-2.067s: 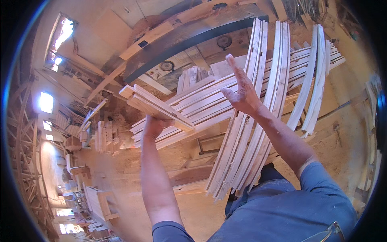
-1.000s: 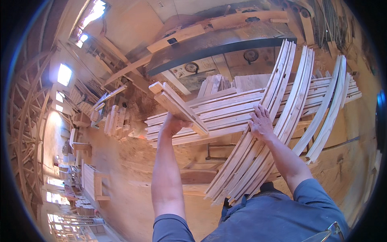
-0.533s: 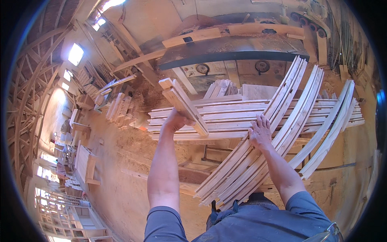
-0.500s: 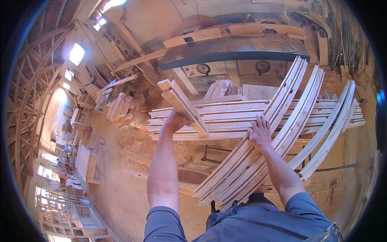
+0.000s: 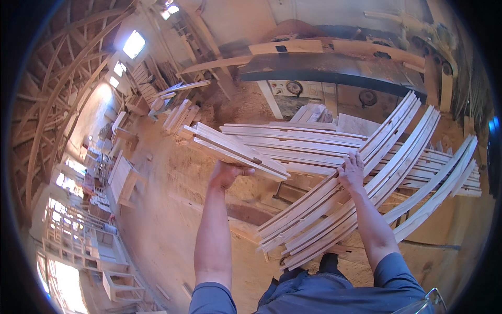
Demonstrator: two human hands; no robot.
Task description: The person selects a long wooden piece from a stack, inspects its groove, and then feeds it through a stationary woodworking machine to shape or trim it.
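Note:
My left hand (image 5: 226, 175) is closed round short wooden slats (image 5: 238, 148), its thumb pointing right beneath their near edge. These slats slope down to the right, in front of the left end of the straight strips. Over at the right, my right hand (image 5: 352, 171) lies on long pale wooden strips (image 5: 308, 201), fingers stretched over the upper edge. That stack slants from lower left to upper right across straight wooden strips (image 5: 293, 141). More curved strips (image 5: 436, 193) lie to its right.
Beyond the stacks stands a long dark-topped machine bench (image 5: 334, 78) with round dials or wheels on its front. Cut pieces (image 5: 180, 115) are piled at the far left. Wooden furniture frames (image 5: 123, 178) line the left side of the dusty floor (image 5: 162, 209).
The slats in my left hand have swung from a steep slant to a flatter one, and toward the left. My right hand stays on the strips. The whole view has shifted left.

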